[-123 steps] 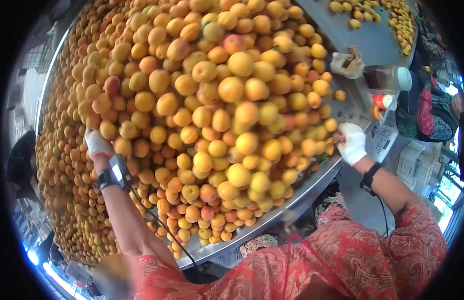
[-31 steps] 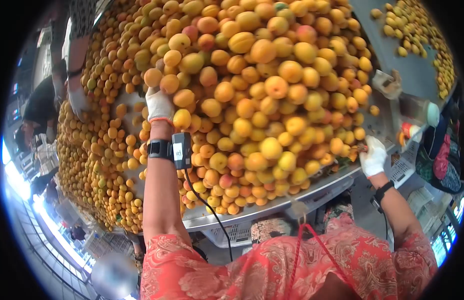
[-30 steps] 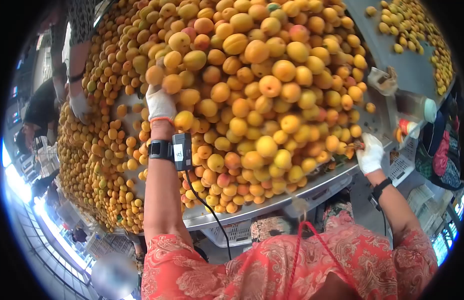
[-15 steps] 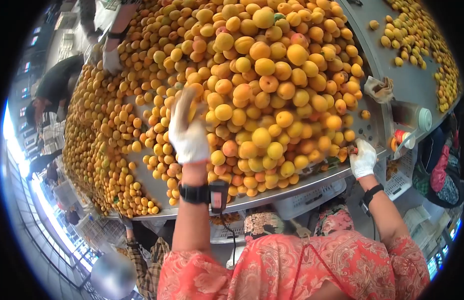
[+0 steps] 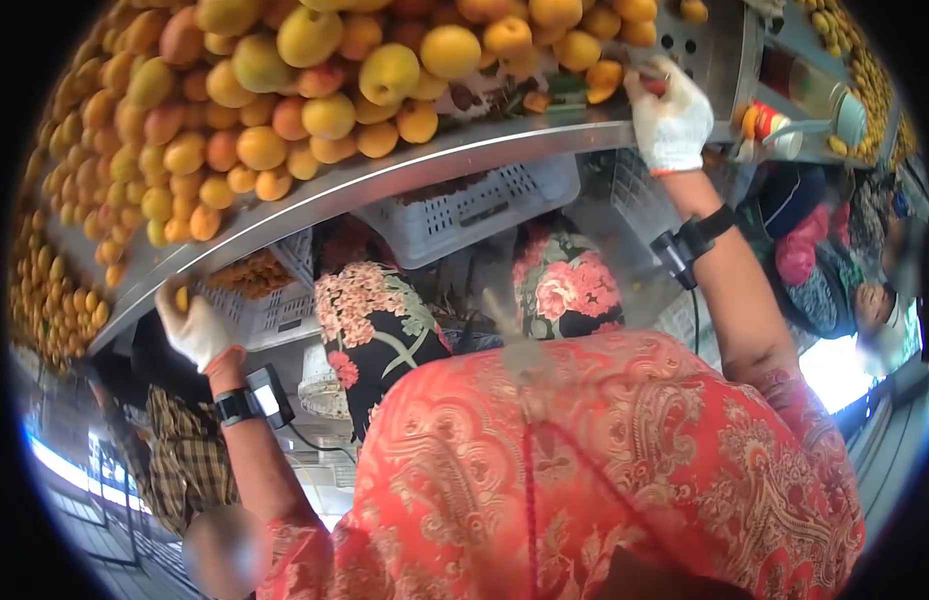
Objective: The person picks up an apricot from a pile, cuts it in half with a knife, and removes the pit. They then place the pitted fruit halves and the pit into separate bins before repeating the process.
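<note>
My left hand [image 5: 193, 330], in a white glove, is beyond the table's metal rim [image 5: 385, 175] at the left. Its fingers curl around a yellow-orange apricot [image 5: 182, 299], only partly visible. A crate with orange fruit pieces [image 5: 253, 274] lies below and to the right of it. My right hand [image 5: 673, 118], gloved too, rests at the rim on the right. It is closed on a small reddish-brown thing [image 5: 653, 86] whose kind I cannot make out. Split apricot pieces [image 5: 603, 80] lie just left of its fingers. The apricot heap [image 5: 315, 110] covers the table further left.
A white perforated crate [image 5: 475, 215] stands under the table, before my knees. A jar with a pale lid [image 5: 851, 122] and a red-and-white container [image 5: 780, 130] are right of my right hand. A person in a checked shirt [image 5: 185, 450] is at the left.
My left hand has come off the heap and moved left and down past the rim, now with an apricot. The view has tilted down. My right hand stays at the rim.
</note>
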Action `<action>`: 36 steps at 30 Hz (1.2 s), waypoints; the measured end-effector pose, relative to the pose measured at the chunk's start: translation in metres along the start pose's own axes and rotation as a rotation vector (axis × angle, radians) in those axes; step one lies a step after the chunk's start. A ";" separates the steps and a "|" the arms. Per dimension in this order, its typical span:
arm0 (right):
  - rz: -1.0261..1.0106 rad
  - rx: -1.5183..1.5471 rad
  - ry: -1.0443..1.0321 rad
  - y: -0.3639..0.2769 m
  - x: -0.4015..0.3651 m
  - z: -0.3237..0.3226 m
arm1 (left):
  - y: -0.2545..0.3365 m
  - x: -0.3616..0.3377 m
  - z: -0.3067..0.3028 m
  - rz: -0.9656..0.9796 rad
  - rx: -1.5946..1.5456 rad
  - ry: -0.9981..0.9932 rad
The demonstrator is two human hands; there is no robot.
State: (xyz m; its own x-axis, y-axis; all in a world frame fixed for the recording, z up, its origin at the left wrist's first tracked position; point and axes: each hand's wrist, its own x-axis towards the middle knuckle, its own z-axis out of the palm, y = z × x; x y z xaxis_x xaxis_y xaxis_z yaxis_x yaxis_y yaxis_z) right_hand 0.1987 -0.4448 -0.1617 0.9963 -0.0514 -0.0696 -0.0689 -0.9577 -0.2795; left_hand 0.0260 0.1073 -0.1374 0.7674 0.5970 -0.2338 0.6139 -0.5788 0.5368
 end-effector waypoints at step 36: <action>-0.156 0.081 0.011 -0.021 -0.056 0.057 | -0.090 0.039 0.035 0.447 0.309 -0.079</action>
State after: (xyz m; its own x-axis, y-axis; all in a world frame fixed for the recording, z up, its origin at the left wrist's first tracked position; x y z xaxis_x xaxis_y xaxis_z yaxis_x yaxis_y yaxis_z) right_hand 0.1415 -0.4058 -0.2062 0.9957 0.0927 -0.0088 0.0832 -0.9284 -0.3621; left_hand 0.0069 0.1634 -0.2233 0.9703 0.2184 -0.1041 0.2411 -0.9100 0.3373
